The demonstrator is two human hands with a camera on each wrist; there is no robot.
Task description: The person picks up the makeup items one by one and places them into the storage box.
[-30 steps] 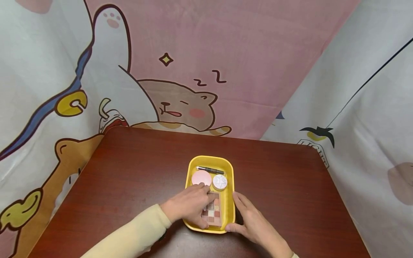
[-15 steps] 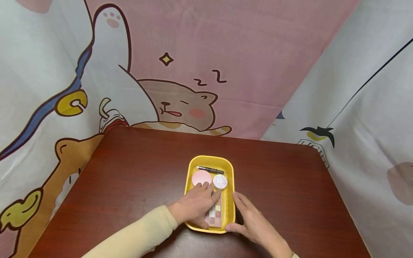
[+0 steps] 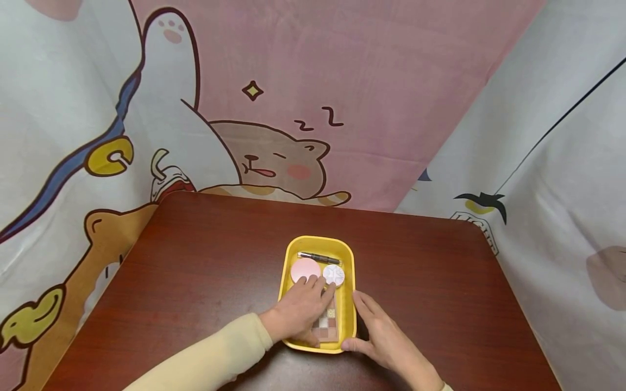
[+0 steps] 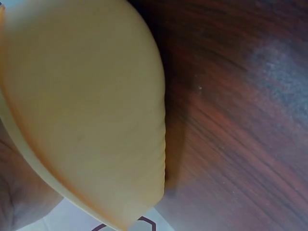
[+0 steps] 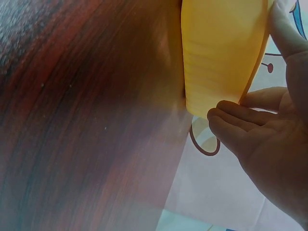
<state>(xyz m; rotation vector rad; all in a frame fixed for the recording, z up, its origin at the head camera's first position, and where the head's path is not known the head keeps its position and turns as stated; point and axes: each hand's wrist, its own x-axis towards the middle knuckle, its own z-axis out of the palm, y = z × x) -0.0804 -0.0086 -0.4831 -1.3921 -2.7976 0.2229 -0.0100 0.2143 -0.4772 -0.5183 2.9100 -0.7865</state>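
A yellow tray (image 3: 353, 320) lies on the table in the head view. My left hand (image 3: 299, 309) reaches into it over an eyeshadow palette (image 3: 330, 328). Its thumb is at the palette's near left corner and its index finger near the far edge; the hand hides much of the palette. The other fingertips lie against a round pink compact (image 3: 304, 267). Beside that sits a round white patterned case (image 3: 333, 275), and behind them a dark pen-like stick (image 3: 319, 258). My right hand (image 3: 386, 334) rests its straight fingers and thumb against the tray's right side.
The brown table (image 3: 430, 271) extends around the tray on all sides. A printed cloth (image 3: 381, 98) with cartoon animals hangs behind and along both sides of the table.
My left hand has shifted slightly right, its index finger now near the palette's far edge. The palette has slid a little to the right. The right hand and tray look unmoved.
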